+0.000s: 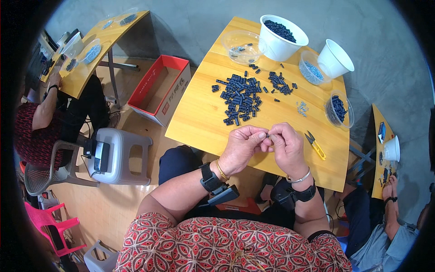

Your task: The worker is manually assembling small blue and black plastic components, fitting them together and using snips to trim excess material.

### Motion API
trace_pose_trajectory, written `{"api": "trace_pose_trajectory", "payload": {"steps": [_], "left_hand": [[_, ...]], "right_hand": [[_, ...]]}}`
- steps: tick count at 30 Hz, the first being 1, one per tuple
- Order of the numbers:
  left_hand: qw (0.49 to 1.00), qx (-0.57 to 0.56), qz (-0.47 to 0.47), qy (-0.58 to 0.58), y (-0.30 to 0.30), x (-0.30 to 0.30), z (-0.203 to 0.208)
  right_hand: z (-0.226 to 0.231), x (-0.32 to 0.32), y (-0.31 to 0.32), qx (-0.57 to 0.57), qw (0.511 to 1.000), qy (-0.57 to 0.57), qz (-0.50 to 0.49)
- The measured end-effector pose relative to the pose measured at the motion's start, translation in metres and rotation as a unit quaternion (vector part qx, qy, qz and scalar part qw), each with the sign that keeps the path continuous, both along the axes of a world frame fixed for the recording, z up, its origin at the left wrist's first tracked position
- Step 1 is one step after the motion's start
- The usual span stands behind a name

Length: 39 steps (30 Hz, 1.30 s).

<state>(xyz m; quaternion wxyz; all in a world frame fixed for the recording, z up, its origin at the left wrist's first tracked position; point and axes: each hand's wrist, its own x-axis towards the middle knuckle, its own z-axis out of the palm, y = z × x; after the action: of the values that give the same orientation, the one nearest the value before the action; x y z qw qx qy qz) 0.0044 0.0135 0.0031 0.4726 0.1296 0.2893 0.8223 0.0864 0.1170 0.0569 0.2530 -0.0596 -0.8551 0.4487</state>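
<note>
My left hand (247, 144) and my right hand (289, 147) meet above the near edge of the wooden table (195, 118). Their fingertips pinch together around a small dark piece (268, 135), mostly hidden by the fingers. Just beyond them lies a large pile of black plastic parts (240, 97), with a smaller pile of black parts (280, 84) to its right. Tiny silver screws or pins (302, 108) lie loose on the wood. To the right of my right hand rests a pair of yellow-handled thread snips (316, 145).
Along the far side stand a white bucket of black parts (283, 43), a clear tub (233, 50), a tub of silver pieces (312, 70) and a tilted white bucket (335, 59). A bowl of black parts (339, 111) sits at right. A red box (158, 90) is on the floor; people work at both sides.
</note>
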Motion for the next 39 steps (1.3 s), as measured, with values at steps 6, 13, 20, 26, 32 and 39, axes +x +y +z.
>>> {"api": "trace_pose_trajectory", "payload": {"steps": [6,13,20,26,32,39], "left_hand": [[1.0,-0.005,0.003,0.018,0.001,0.0,-0.001],[0.998,-0.005,0.014,-0.053,-0.001,-0.001,0.001],[0.999,0.004,0.03,-0.041,0.0,-0.002,0.002],[0.998,-0.025,0.039,-0.034,0.001,0.002,0.0],[0.999,0.0,0.029,-0.039,-0.001,-0.002,-0.002],[0.997,0.034,-0.003,-0.071,-0.004,-0.005,-0.002]], "right_hand": [[-0.015,-0.001,0.0,-0.083,0.996,0.011,-0.008],[-0.007,0.004,0.016,0.024,0.999,-0.016,-0.018],[-0.003,0.007,0.007,0.211,0.976,-0.033,0.033],[-0.012,0.011,0.001,0.149,0.987,-0.009,0.058],[-0.007,0.0,0.012,0.068,0.996,-0.055,-0.002],[-0.01,-0.053,0.082,0.199,0.965,-0.13,-0.11]]}}
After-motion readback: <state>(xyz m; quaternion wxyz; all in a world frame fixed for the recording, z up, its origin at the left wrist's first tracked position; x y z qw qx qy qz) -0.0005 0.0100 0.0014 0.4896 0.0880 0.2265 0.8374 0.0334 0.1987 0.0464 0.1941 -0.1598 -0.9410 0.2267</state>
